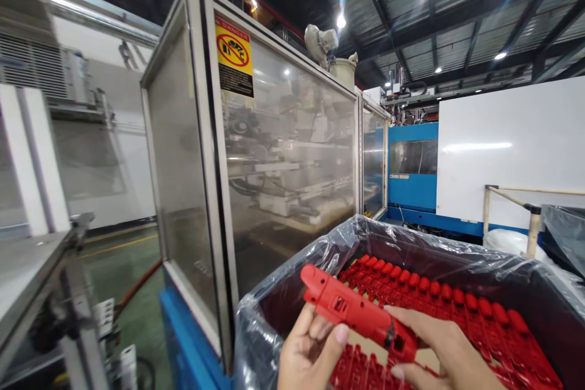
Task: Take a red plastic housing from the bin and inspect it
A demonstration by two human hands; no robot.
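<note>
A long red plastic housing [361,312] with a rounded end, small holes and slots is held up over a lined bin [269,317]. My left hand [311,347] grips it from below, thumb on the near edge and fingers behind. On its right end my right hand [439,347] closes with thumb and fingers on either side. Beneath, rows of similar red plastic parts [439,295] lie in the bin, their rounded ends lined up along the far side. A tan sheet [365,347] shows between the rows. My hands hide part of the nearer row.
A framed machine enclosure [292,183] with clear panels and a danger sign [234,58] stands behind the bin. At left is a metal-edged table [31,262]. A pipe-frame rack [532,225] and a blue machine [411,189] stand to the right.
</note>
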